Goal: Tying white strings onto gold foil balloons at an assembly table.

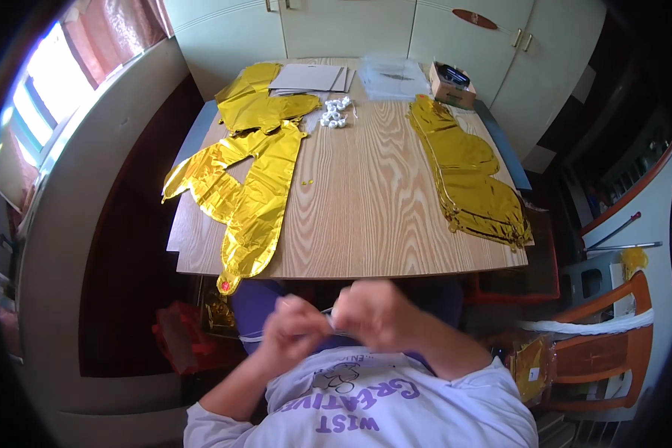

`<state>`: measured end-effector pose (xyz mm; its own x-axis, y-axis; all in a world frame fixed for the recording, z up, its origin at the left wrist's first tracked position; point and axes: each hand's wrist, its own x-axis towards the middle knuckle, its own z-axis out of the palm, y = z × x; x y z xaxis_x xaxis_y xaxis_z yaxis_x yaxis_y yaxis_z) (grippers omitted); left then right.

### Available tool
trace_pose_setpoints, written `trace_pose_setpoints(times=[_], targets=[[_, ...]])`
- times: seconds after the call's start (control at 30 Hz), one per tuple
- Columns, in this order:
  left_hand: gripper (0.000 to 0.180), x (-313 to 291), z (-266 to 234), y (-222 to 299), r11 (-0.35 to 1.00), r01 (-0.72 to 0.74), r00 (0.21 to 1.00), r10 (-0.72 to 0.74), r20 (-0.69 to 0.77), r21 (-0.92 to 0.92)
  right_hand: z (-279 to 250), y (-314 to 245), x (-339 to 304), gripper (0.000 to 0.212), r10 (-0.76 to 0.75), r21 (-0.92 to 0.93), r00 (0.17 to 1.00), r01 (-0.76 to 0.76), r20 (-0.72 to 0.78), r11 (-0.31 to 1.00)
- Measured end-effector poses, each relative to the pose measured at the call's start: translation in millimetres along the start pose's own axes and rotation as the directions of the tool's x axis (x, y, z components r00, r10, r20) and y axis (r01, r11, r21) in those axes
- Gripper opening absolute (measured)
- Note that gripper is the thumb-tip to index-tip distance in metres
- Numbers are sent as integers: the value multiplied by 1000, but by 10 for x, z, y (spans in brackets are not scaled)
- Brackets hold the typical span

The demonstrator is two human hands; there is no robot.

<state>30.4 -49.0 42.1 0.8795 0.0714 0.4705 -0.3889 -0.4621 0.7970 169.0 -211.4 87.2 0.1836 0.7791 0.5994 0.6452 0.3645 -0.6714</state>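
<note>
Over my lap, just below the table's near edge, my left hand (295,328) and my right hand (373,312) are close together, fingers closed in a pinch. A thin white string (251,339) trails out to the left of my left hand, and a short white bit shows between the two hands. Motion blurs the fingertips. Nearest on the table, a flat gold foil balloon (265,194) hangs its lower tip past the edge. More folded gold foil (257,101) lies behind it. Several small white string bundles (336,112) sit at the back middle.
Another stack of gold foil balloons (467,172) covers the table's right side. Grey cardboard sheets (310,78), clear plastic bags (392,77) and a small box (452,89) line the back. A wooden chair (638,336) at right carries a white string hank (597,325). A red bag (179,340) is lower left.
</note>
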Motion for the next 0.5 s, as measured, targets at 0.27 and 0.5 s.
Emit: trace_pose_setpoints(times=[0.27,0.5], targets=[[9,43,-35,-47,995,18,999,-21,36,93,2,-44,-4,15,25,4,999,-25,47,1000],[9,95,-98,-44,908,258,900,-350,-261,-331,257,-14,-175,14,132,133,976,-156,172,979]])
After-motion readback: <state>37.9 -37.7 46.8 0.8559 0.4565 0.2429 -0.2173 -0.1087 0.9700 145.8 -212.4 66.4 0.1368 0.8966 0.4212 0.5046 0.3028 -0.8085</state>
